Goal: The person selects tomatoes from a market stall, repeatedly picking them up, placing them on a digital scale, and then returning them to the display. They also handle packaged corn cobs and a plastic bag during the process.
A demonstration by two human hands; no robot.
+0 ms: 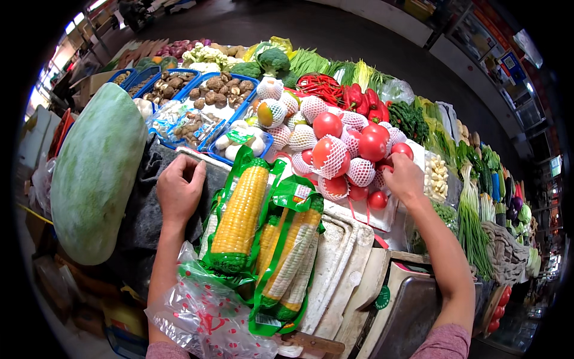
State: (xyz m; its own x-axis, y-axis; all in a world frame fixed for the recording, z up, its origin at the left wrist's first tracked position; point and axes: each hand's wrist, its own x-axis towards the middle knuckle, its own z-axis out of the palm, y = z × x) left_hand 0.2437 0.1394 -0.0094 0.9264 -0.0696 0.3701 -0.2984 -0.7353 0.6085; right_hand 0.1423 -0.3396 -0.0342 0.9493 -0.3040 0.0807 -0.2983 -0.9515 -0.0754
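My right hand point(405, 176) reaches into a pile of red tomatoes, its curled fingertips against a tomato in a white foam net point(380, 178); the hand partly hides it. Just beyond the knuckles sits a bare tomato point(402, 149). My left hand point(181, 186) is loosely curled at the stall's near edge, with nothing visible in it. Between my arms lie green-trimmed packs of yellow corn point(240, 209) and paler corn cobs point(293, 254). A clear plastic bag with red dots point(206, 314) lies beside my left forearm.
A big pale green wax gourd point(98, 173) stands at left. Blue trays of mushrooms point(221, 90) and a tray of white mushrooms point(242, 140) lie ahead. Red chilies point(320, 87) and leafy greens point(475, 221) spread rightward. A wooden-handled knife point(314, 342) and a metal-topped scale point(409, 311) are nearest me.
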